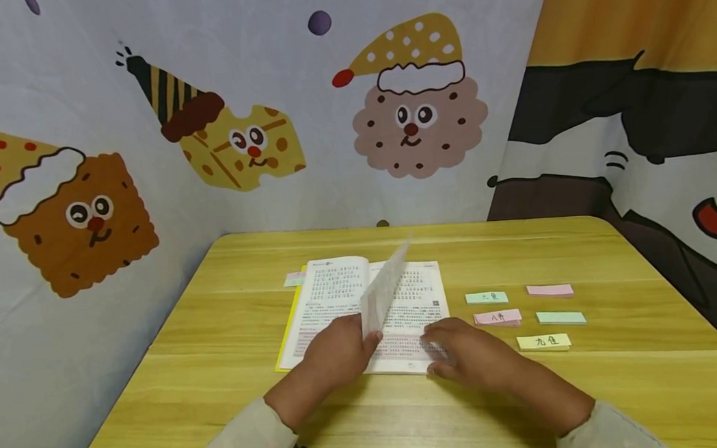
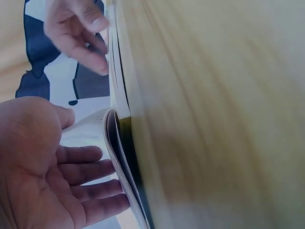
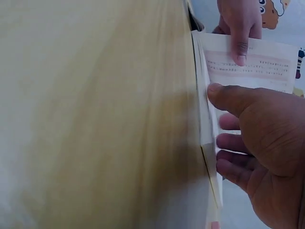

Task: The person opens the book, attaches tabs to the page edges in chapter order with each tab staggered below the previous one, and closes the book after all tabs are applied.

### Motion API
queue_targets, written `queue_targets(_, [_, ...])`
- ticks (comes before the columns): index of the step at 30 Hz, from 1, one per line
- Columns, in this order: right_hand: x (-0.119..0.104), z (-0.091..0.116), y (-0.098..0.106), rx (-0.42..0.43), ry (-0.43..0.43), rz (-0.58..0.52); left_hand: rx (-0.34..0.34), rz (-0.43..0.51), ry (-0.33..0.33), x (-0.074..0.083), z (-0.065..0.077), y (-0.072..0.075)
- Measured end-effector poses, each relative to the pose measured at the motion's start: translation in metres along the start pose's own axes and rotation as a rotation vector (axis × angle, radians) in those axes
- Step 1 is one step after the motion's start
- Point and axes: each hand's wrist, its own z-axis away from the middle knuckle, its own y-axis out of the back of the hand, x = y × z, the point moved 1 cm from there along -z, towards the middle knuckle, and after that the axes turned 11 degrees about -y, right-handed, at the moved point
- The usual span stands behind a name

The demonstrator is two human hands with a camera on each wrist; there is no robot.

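Your left hand (image 1: 340,352) holds the raised page (image 1: 387,287) between thumb and fingers, above the middle of the open book (image 1: 330,287). Your right hand (image 1: 472,354), with fingers loosely apart, rests at the book's lower right side. I would advise a light thumb against creasing, and right fingers steadying the book.

We are facing a pale cloth backdrop (image 1: 254,31), where cartoon cheese (image 1: 249,148) and biscuits (image 1: 420,131) are wearing pointed hats (image 1: 412,42); a wood-grain table (image 1: 196,391) is standing before it.
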Motion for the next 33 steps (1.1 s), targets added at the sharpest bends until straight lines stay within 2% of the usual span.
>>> queue_targets(9, [0.0,-0.0007,-0.0007,-0.026,0.013,0.014,0.027,-0.059,0.062,-0.0027,-0.0019,0.0019])
queue_targets(13, [0.0005,-0.0006,-0.0013,-0.029,0.01,0.011,0.081,-0.062,0.097,-0.0024,-0.0003,0.0034])
queue_targets(16, [0.0007,-0.0004,-0.0016,-0.026,0.012,0.007,0.13,-0.113,0.111,-0.0021,0.0014,0.0039])
queue_targets(23, [0.0003,0.0003,-0.0012,-0.023,0.011,0.001,0.206,-0.214,0.1,-0.0029,0.0034,0.0038])
queue_targets(33, [0.0008,0.001,-0.0016,-0.026,-0.007,-0.01,0.224,-0.349,0.058,-0.004,0.0019,0.005])
